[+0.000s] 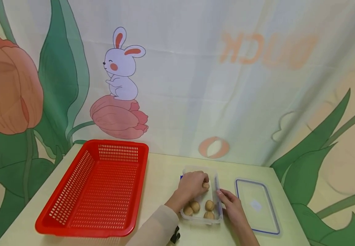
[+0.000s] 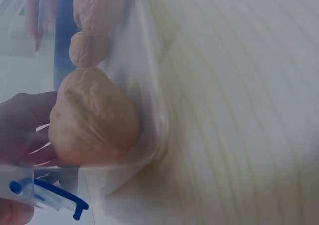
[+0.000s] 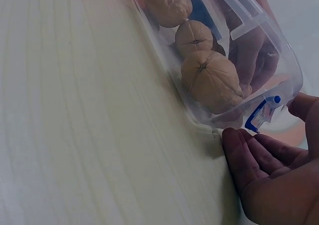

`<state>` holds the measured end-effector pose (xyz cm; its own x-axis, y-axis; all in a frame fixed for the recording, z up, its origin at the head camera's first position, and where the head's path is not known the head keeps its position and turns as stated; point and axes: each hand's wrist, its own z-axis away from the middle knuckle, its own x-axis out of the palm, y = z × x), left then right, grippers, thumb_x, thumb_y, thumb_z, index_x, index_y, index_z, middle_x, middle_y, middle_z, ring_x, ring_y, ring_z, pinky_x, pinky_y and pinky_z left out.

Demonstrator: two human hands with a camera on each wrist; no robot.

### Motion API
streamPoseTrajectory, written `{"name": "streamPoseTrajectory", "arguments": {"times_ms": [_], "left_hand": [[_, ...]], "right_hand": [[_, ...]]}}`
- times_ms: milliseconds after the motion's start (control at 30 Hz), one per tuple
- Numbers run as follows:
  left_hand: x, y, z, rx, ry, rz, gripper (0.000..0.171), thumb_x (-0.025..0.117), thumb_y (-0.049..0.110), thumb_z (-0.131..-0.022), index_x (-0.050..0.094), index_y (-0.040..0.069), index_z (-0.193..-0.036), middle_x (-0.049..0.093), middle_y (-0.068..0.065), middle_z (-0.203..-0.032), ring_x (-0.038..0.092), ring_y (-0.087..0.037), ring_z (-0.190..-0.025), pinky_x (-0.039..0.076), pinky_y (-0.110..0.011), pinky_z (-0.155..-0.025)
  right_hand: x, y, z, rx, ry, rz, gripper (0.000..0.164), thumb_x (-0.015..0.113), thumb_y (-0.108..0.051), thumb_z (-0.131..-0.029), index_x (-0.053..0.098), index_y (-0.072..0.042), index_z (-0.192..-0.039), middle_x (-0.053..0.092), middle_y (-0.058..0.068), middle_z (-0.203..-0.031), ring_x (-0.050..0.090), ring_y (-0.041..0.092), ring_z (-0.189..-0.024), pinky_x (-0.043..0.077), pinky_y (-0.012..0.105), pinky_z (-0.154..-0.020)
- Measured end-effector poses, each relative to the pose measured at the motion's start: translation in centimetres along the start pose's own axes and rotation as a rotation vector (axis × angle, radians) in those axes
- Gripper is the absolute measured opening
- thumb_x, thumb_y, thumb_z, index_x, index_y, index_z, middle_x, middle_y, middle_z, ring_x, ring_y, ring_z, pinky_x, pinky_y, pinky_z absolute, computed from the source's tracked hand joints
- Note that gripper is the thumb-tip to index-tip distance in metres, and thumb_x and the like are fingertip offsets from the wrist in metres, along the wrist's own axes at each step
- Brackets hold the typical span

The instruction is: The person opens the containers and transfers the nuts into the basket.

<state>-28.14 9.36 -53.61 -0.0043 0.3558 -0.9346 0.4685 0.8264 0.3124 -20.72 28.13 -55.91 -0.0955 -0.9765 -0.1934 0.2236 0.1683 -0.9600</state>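
Note:
A clear plastic box (image 1: 200, 220) sits on the table with several walnuts (image 1: 209, 205) inside, some at each near corner. My left hand (image 1: 193, 184) reaches down into it from the left, fingers curled over a walnut (image 1: 206, 186) near the right wall. From the right, my right hand (image 1: 234, 208) holds the box's side wall, thumb at the rim. In the right wrist view, the fingers (image 3: 239, 152) lie against the outside near a blue-edged clip (image 3: 261, 114). Through the clear wall, the left wrist view shows walnuts (image 2: 94, 117) in a row.
A large red plastic basket (image 1: 137, 191) with perforated sides stands to the left. Right of the box lies a clear lid (image 1: 255, 205) with a blue seal. Behind the pale table (image 1: 162, 171) hangs a printed curtain (image 1: 177, 85) with a rabbit and tulips.

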Motion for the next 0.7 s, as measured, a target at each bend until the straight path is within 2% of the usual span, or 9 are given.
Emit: {"name": "streamPoseTrajectory", "arguments": {"times_ms": [100,333,500,600,700], "left_hand": [[-0.1,0.0,0.0,0.005,0.003,0.037,0.026,0.083,0.040,-0.093,0.078,0.028,-0.115,0.073,0.012,-0.110,0.071,-0.015,-0.096,0.058,-0.032,-0.084],[-0.8,-0.3,-0.1,0.040,0.007,0.170,0.025,0.082,0.032,-0.095,0.077,0.020,-0.117,0.070,0.008,-0.106,0.065,-0.010,-0.091,0.056,-0.027,-0.080],[-2.5,-0.7,0.6,0.054,0.030,0.302,0.023,0.082,0.027,-0.096,0.075,0.016,-0.115,0.069,0.005,-0.106,0.067,-0.011,-0.094,0.056,-0.024,-0.080],[-4.0,-0.8,1.8,0.042,0.060,0.367,0.025,0.083,0.027,-0.095,0.074,0.016,-0.115,0.068,0.006,-0.107,0.068,-0.012,-0.097,0.056,-0.024,-0.082],[-5.9,-0.7,3.2,0.027,0.115,0.377,0.027,0.083,0.027,-0.095,0.074,0.015,-0.118,0.067,0.006,-0.108,0.067,-0.012,-0.098,0.056,-0.025,-0.083]], "right_hand": [[0.0,0.1,0.1,0.009,0.005,-0.005,0.064,0.066,-0.044,-0.105,0.056,0.003,-0.147,0.064,0.021,-0.142,0.061,0.030,-0.125,0.057,0.045,-0.098],[0.0,0.3,0.1,0.014,0.016,-0.009,0.062,0.065,-0.043,-0.106,0.056,0.004,-0.147,0.064,0.021,-0.141,0.062,0.027,-0.122,0.057,0.045,-0.099],[0.1,0.1,0.0,-0.001,0.006,-0.023,0.064,0.065,-0.043,-0.106,0.055,0.005,-0.147,0.064,0.022,-0.141,0.061,0.028,-0.123,0.057,0.044,-0.098],[0.1,0.0,-0.1,-0.010,0.000,-0.022,0.064,0.065,-0.042,-0.106,0.054,0.006,-0.147,0.064,0.023,-0.141,0.061,0.028,-0.123,0.057,0.044,-0.097],[0.1,0.0,-0.1,-0.012,-0.001,-0.019,0.062,0.065,-0.039,-0.107,0.054,0.007,-0.147,0.064,0.022,-0.140,0.062,0.027,-0.122,0.057,0.044,-0.097]]}}
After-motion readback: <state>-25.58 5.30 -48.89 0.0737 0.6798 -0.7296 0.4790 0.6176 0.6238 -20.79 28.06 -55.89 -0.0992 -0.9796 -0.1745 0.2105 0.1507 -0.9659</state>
